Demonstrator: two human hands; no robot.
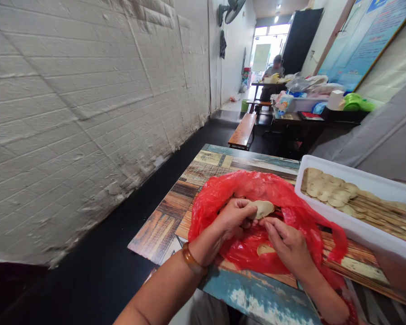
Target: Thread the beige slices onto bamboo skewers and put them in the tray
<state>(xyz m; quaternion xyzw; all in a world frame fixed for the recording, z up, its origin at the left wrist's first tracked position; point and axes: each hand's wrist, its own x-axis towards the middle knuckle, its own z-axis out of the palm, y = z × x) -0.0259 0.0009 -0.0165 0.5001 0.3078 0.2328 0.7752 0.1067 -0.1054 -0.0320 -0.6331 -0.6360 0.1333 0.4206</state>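
My left hand (235,216) pinches a pale, flat, rounded slice (264,208) between thumb and fingers, above the open red plastic bag (213,194). Close beside it, my right hand (286,237) is closed on a thin wooden skewer, whose tip meets the slice's lower edge. Most of the skewer is hidden behind the hand and wrist. Another pale slice (265,248) lies in the bag below my hands. To the right, a white plastic box (358,228) holds rows of skewers threaded with similar pale slices (328,187).
The bag lies on a patterned wood-look table (165,225). A wooden bench (243,130) stands beyond it. Farther back, a cluttered table (289,118) carries bags and green bowls (357,103), and a person (274,70) sits there. A white brick-patterned wall (98,113) runs along the left.
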